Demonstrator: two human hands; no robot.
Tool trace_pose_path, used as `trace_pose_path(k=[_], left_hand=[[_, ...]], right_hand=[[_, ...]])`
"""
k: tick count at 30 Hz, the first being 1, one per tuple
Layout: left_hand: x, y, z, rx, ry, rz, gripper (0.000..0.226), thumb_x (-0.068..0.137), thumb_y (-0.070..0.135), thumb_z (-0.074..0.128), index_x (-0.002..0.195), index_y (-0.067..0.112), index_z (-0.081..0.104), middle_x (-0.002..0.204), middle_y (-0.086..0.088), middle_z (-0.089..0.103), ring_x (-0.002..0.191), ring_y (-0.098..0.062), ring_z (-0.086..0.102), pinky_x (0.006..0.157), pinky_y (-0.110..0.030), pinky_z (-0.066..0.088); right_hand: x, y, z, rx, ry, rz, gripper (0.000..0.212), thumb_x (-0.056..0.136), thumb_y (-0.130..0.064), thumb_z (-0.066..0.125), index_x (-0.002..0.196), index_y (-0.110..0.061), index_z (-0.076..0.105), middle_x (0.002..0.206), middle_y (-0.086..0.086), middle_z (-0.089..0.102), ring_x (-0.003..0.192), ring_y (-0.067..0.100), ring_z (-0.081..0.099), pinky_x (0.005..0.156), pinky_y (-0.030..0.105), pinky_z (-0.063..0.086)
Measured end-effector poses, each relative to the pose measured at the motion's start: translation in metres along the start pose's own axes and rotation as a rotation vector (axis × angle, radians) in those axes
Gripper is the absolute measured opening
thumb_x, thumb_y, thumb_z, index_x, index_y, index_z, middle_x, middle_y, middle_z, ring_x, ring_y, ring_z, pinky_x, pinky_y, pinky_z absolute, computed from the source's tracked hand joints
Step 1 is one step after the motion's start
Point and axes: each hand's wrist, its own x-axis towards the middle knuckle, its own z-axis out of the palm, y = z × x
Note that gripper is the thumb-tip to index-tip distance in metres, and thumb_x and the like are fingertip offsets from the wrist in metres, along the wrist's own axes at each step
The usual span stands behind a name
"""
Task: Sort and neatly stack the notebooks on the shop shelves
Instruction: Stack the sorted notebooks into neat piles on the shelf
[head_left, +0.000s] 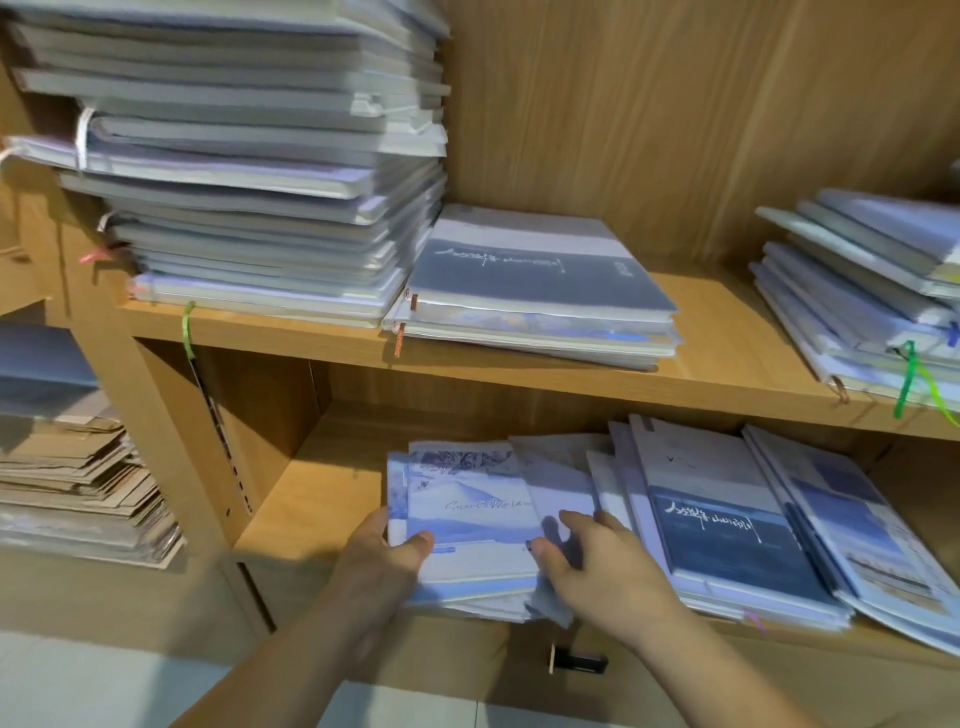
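At six o'clock on the lower shelf (311, 509), the left hand (382, 556) grips the pale notebook pile (467, 514) thumb-on-cover and the right hand (602, 566) pinches its right edge, apparently squaring it; next, tap edges flush beside the dark-covered pile (727, 540) at four o'clock.

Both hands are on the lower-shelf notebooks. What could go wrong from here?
1. The left hand grips the snowy notebook while the right hand lies on loosely overlapped ones beside it; pulling could drag those off the lower shelf.
2. The fanned notebooks further right overhang its front edge and might slide.
3. The tall stack above is uneven; a bump might topple it.
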Motion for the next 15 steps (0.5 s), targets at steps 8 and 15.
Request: trace_pose_path(k=[8, 15], left_hand=[[-0.010, -0.015, -0.042, 0.223, -0.048, -0.041, 0.038, 0.093, 0.027, 0.071, 0.130, 0.026, 0.060, 0.122, 0.001, 0.071, 0.107, -0.023, 0.069, 0.091, -0.048, 0.060], [-0.008, -0.024, -0.049, 0.231, -0.043, -0.063, 0.069, 0.093, 0.036, 0.071, 0.154, 0.031, 0.038, 0.132, 0.004, 0.064, 0.114, -0.020, 0.065, 0.096, -0.041, 0.057]], right_hand=[[0.018, -0.029, 0.028, 0.095, -0.076, 0.042, 0.064, 0.100, -0.059, 0.046, 0.153, -0.027, 0.032, 0.150, 0.007, 0.038, 0.131, 0.032, 0.049, 0.105, 0.040, 0.046], [0.031, -0.041, 0.051, 0.042, -0.069, -0.324, 0.081, 0.093, -0.019, 0.059, 0.159, -0.042, 0.018, 0.158, -0.012, 0.012, 0.121, 0.022, 0.053, 0.083, 0.022, 0.043]])
